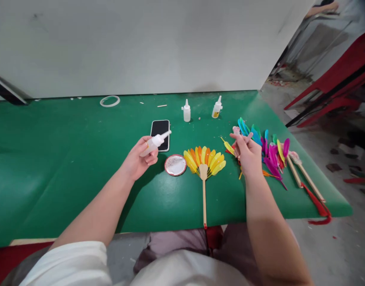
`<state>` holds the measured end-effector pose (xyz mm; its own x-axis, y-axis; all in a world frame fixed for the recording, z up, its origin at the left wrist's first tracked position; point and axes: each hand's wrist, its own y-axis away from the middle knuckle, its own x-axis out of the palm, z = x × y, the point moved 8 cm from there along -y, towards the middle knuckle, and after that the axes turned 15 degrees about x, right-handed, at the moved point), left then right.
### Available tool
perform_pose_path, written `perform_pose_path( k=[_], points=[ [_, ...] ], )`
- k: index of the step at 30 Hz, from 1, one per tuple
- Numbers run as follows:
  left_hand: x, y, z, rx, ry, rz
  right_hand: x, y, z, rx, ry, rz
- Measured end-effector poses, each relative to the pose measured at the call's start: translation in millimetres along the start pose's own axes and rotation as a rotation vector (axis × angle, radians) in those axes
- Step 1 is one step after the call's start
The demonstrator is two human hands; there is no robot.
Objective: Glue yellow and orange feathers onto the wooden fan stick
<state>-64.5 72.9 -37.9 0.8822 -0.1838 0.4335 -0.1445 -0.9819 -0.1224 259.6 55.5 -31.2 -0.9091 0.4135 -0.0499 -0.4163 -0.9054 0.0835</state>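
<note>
My left hand (142, 159) is closed round a white glue bottle (155, 143), its long nozzle tilted up to the right. Past it lies a dark-screened phone (160, 133). My right hand (248, 155) hovers by a pile of coloured feathers (273, 155), its fingers drawn together. Whether it pinches something small is unclear. Between my hands a fan of yellow and orange feathers (210, 157) lies flat, with a wooden handle (204, 198) pointing toward me. Left of the fan's feathers is a round, red-rimmed lid or dish (175, 165) with a whitish surface.
Two more glue bottles stand upright at the back, one on the left (186, 112) and one on the right (217, 108). A tape ring (110, 101) lies farther left. Wooden handles (309, 178) and a red tassel (319, 206) lie near the green table's right edge. A white wall (125, 47) rises behind.
</note>
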Motion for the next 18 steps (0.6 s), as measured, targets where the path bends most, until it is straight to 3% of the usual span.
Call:
perform_pose_path(
  k=[6,10,14,18],
  points=[
    [-24.9,13,-4,0.047,-0.01,-0.093,10,8,8,-0.079,0.106,-0.02],
    [-25.1,16,-12,0.1,-0.154,-0.111,18,20,15,-0.135,0.151,-0.036],
    [-25.8,15,-17,0.132,-0.234,-0.196,44,28,16,-0.059,0.2,0.106],
    [-41.1,22,-30,0.309,-0.461,-0.342,87,39,32,-0.095,0.299,0.292]
  ],
)
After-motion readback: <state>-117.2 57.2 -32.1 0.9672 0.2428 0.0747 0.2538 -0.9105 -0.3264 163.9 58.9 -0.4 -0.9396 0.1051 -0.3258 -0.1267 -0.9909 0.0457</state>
